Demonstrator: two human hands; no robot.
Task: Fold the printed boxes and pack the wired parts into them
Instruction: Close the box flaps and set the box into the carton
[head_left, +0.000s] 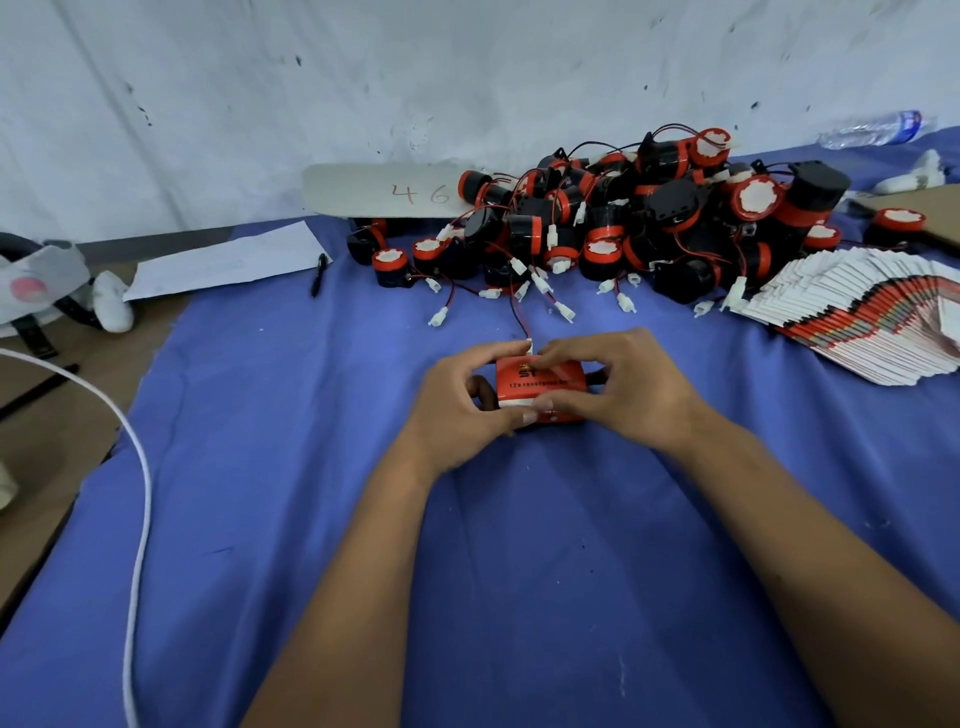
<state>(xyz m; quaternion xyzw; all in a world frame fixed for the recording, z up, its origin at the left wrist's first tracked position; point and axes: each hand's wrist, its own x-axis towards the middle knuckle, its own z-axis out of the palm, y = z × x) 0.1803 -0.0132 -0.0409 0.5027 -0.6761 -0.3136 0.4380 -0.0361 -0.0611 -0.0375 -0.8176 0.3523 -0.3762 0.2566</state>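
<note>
Spreading under both forearms, the blue cloth sheet (311, 519) is carrying everything. At its centre the left hand (457, 400) and right hand (623, 387) are gripping the red printed cardboard box (540, 387); its red-and-black wire (519, 319) should be tucked inside before closing.

A black pen (319, 274) lies beside white paper (223, 262) on the blue cloth (291, 467), a plastic bottle (872, 129) far right.

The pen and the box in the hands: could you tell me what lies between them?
Only bare blue cloth lies between the pen and the box, per the head view.
</note>
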